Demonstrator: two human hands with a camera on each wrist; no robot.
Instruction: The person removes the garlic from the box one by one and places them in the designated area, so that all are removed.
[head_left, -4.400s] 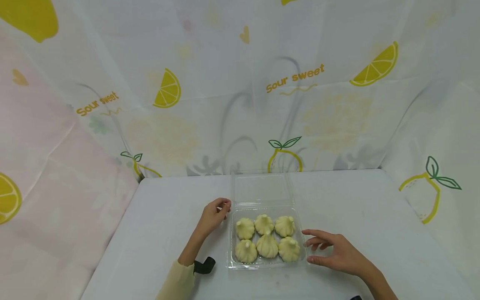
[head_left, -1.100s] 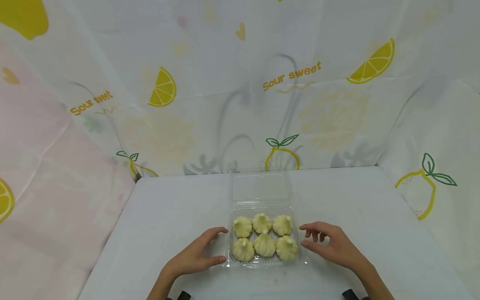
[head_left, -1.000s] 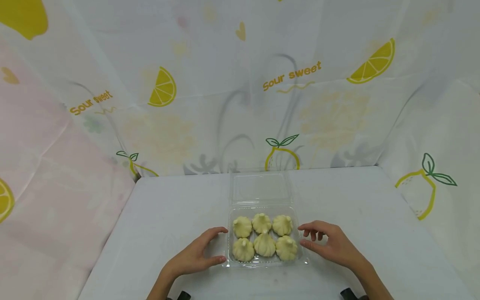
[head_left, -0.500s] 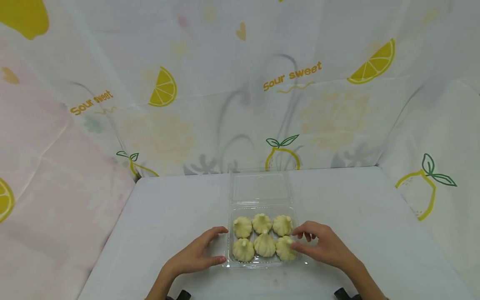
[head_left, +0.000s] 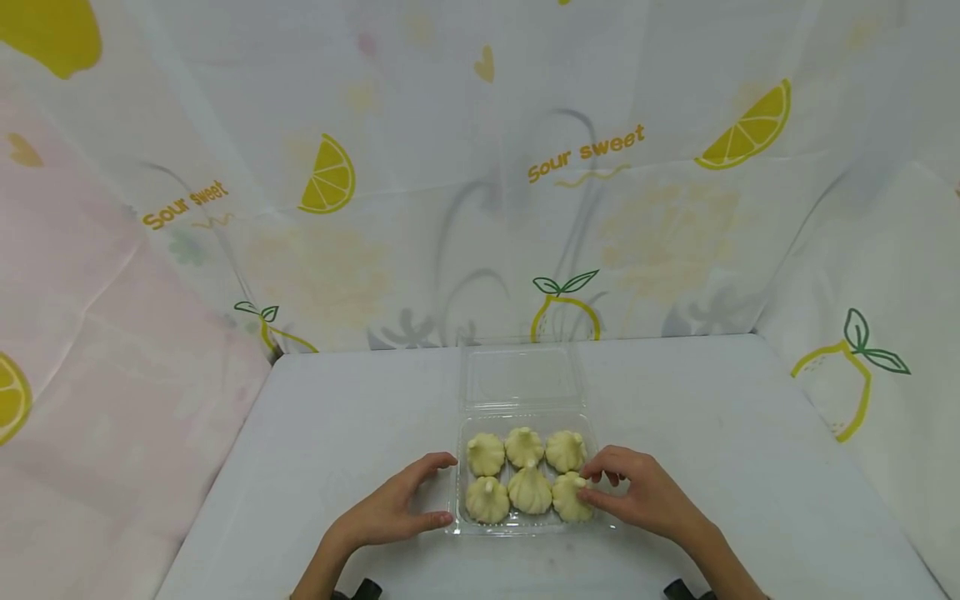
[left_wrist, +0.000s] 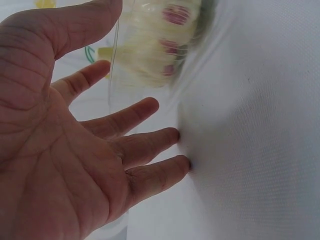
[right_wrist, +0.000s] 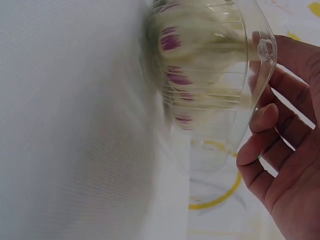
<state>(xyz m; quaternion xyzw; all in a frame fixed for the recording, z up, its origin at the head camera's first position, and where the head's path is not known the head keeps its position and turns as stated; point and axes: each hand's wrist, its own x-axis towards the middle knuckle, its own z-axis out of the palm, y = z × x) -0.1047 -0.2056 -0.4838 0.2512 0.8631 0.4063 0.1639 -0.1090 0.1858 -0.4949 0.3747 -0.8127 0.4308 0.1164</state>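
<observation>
Head view: right hand (head_left: 636, 490) pinching front-right garlic (head_left: 567, 502), left hand (head_left: 392, 510) spread loose beside clear box (head_left: 528, 531); knuckles snagging it could drag it askew.

Head view: high, farther off, facing forward-down over tabletop (head_left: 330, 450). Wrist views: low, close, sideways, from opposite sides; all share plastic clamshell (head_left: 522, 377).

White table (head_left: 360, 417), a clear plastic container (head_left: 525, 531) directly on it, open lid (head_left: 521, 377) toward the far edge.
</observation>
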